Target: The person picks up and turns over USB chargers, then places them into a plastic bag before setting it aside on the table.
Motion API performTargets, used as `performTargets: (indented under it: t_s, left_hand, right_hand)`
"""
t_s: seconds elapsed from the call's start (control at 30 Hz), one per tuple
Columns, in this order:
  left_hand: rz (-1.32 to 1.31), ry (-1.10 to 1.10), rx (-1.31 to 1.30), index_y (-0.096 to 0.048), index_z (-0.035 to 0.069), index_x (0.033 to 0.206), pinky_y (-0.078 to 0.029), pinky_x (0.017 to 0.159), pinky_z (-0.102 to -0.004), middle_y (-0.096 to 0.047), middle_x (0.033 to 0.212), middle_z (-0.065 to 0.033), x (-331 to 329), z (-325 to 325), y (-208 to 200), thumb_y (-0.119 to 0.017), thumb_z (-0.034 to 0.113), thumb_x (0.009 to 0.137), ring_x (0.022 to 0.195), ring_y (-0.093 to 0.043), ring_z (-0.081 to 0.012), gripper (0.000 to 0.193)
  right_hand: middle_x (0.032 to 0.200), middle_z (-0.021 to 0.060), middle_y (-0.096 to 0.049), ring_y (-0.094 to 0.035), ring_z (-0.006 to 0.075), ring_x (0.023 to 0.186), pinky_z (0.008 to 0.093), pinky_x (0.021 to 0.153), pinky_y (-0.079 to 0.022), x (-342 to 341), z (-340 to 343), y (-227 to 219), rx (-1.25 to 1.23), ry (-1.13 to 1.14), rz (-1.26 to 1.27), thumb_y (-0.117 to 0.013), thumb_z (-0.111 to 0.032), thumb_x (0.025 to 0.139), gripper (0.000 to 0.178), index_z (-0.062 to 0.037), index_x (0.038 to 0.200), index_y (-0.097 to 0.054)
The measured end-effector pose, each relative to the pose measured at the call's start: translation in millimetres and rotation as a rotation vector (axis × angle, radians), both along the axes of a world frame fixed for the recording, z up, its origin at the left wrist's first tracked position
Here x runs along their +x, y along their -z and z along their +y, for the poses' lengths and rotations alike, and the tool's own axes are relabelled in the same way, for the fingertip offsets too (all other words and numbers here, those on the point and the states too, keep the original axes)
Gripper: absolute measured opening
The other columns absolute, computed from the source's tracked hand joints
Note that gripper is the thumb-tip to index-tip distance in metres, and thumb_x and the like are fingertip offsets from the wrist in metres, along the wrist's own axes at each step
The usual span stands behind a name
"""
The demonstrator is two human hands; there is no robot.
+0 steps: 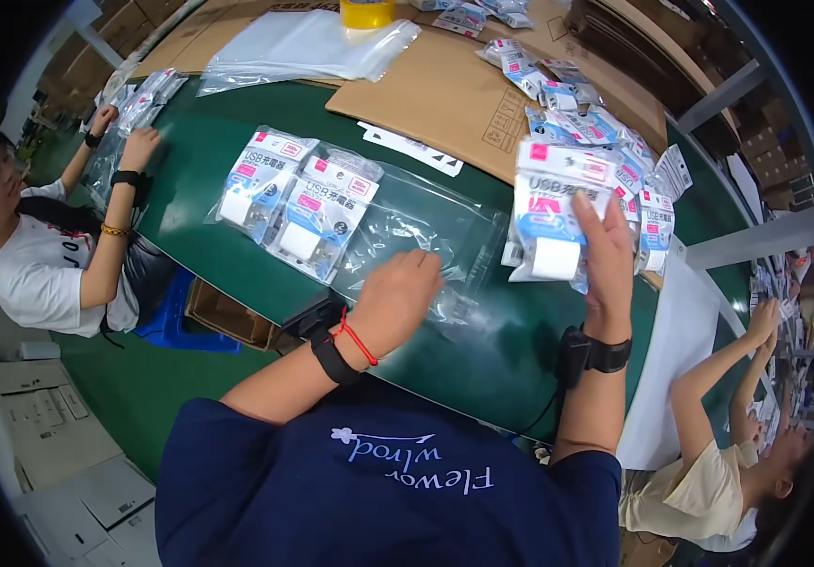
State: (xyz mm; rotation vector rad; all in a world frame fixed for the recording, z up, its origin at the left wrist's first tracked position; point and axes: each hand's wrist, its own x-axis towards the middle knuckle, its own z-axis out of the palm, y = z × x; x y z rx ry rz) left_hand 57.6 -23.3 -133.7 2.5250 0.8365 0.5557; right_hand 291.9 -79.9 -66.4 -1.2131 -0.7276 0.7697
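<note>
My right hand grips a stack of packaged USB chargers, its thumb side over the front pack's white, pink and blue card. A white charger block shows at the bottom of that pack. Under my left hand lies a clear plastic bag, flat on the green table. The left fingers are curled and closed on the bag near its middle; their tips are partly hidden. Just left of the bag, two groups of charger packs lie side by side in clear wrapping.
A pile of charger packs covers the right part of a cardboard sheet. Clear bags are stacked at the back beside a yellow tape roll. People work at the left and right. A metal post stands at right.
</note>
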Motion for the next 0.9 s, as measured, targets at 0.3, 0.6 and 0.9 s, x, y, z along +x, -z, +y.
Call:
performTargets:
  t_s: [0.3,0.6,0.9]
  left_hand:
    - [-0.269,-0.094,-0.193,-0.052,0.004,0.089,-0.045,0.056,-0.0409,-0.056,0.074,-0.0136,-11,7,-22,-0.062,0.011,0.087,0.067,-0.057,-0.0332,0.012]
    - [-0.315,-0.05,0.108,-0.055,0.005,0.089,-0.047,0.055,-0.0379,-0.059,0.076,-0.011,-12,1,-29,-0.062,0.01,0.087,0.068,-0.061,-0.0301,0.009]
    - [-0.308,0.009,0.137,-0.054,0.004,0.089,-0.049,0.056,-0.0365,-0.058,0.075,-0.0099,-21,3,-30,-0.06,0.006,0.08,0.067,-0.061,-0.0278,0.011]
  right_hand:
    - [0.118,0.0063,-0.061,-0.059,0.0109,0.102,0.026,0.088,-0.047,8,-3,18,-0.311,-0.599,-0.147,-0.064,-0.015,0.09,0.048,-0.0009,0.133,-0.048]
    - [0.118,0.0027,-0.06,-0.054,0.0086,0.104,0.025,0.092,-0.044,-22,21,33,-0.508,-0.972,-0.2,-0.064,-0.016,0.09,0.052,-0.0014,0.136,-0.045]
    - [0.123,0.0026,-0.057,-0.052,0.0103,0.109,0.0265,0.095,-0.042,-34,15,38,-0.292,-1.02,-0.529,-0.061,-0.01,0.09,0.057,-0.0037,0.142,-0.039]
